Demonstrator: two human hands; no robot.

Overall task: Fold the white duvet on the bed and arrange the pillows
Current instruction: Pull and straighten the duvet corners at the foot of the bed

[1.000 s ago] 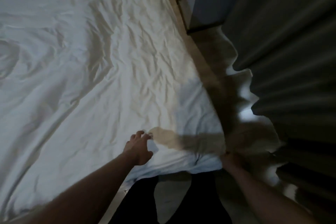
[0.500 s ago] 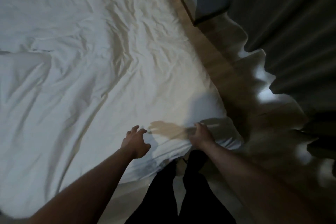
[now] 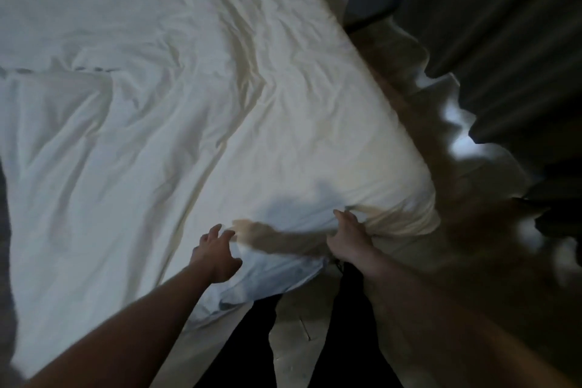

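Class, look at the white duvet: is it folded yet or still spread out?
Spread out. The duvet lies wrinkled across the bed; the right hand grips its near corner.

The person's left hand [image 3: 217,253] and right hand [image 3: 348,241] are bare, as are both forearms, with no sleeve, watch or ring visible. At six o'clock, the legs wear black trousers [image 3: 352,324], plain and unmarked in dim light.

duvet [image 3: 195,110]: 1, white, on bed | hands: 2, left hand [image 3: 217,253], right hand [image 3: 349,238] | curtain [image 3: 504,41]: 1, far right
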